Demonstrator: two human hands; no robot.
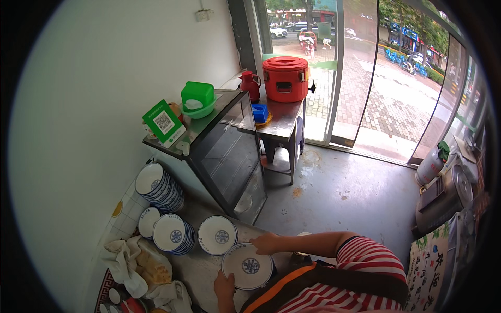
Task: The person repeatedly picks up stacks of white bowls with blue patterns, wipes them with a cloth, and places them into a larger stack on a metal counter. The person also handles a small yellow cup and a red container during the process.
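A white bowl with a blue pattern (242, 279) lies before me at the front edge of the metal table. My left hand (225, 287) grips its near-left rim, thumb on the inside. At the far-right rim my right hand (265, 243) holds it too. Whether more bowls sit beneath it is hard to tell. Just beyond it stands a short stack of similar bowls (213, 231). Farther left are a taller stack (167, 231), another bowl (148, 219) and a high leaning stack (148, 176) by the wall.
Bags with flatbread (152, 270) lie at the left, near small cups (114, 296). A glass-fronted cabinet (223, 156) adjoins the table, with a green sign (172, 135) and green basket (197, 92) on top. Beyond it, a red insulated barrel (287, 80) stands on a steel table (283, 129).
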